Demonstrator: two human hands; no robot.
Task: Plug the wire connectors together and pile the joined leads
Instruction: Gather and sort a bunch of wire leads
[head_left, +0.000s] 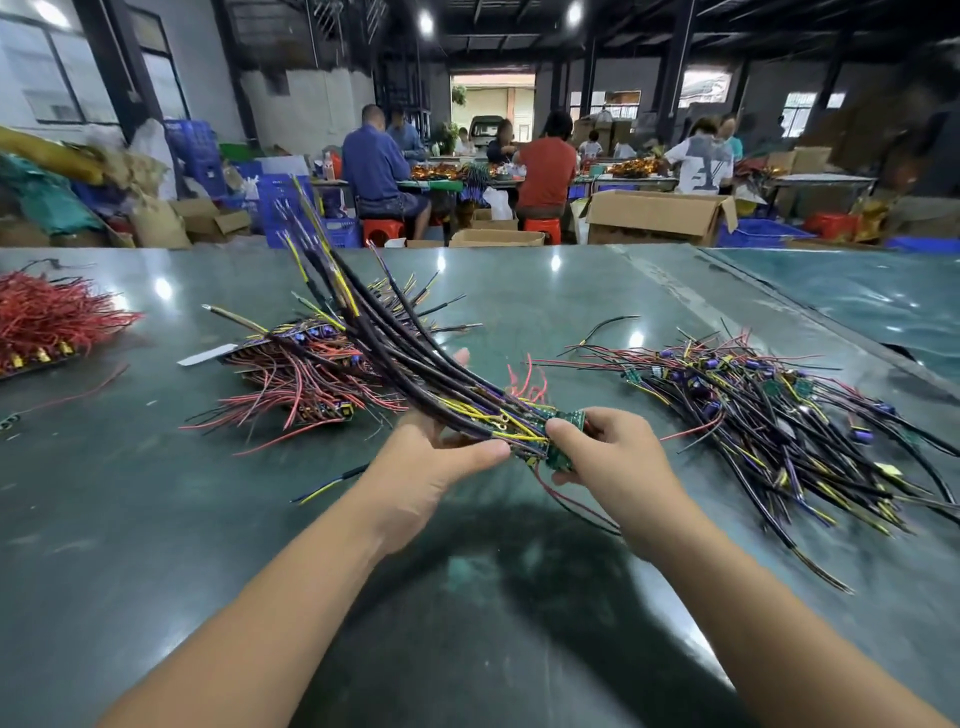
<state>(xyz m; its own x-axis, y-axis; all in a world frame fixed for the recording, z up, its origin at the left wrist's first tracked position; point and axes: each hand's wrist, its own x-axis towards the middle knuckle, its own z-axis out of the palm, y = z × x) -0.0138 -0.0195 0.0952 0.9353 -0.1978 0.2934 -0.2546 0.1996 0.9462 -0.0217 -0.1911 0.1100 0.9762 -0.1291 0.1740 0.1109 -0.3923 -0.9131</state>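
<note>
The bundle of leads (415, 364) lies in both your hands above the tabletop (519, 597), its long axis rising away to your left. Your left hand (436, 457) cradles it; your right hand (608, 452) pinches the green board end (561, 431), nearer the joined pile (779, 415).

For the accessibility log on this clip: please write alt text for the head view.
Both hands hold up a bundle of black leads over a green table, the left hand beneath it, the right hand gripping its circuit-board end. Wire piles lie left and right.
</note>
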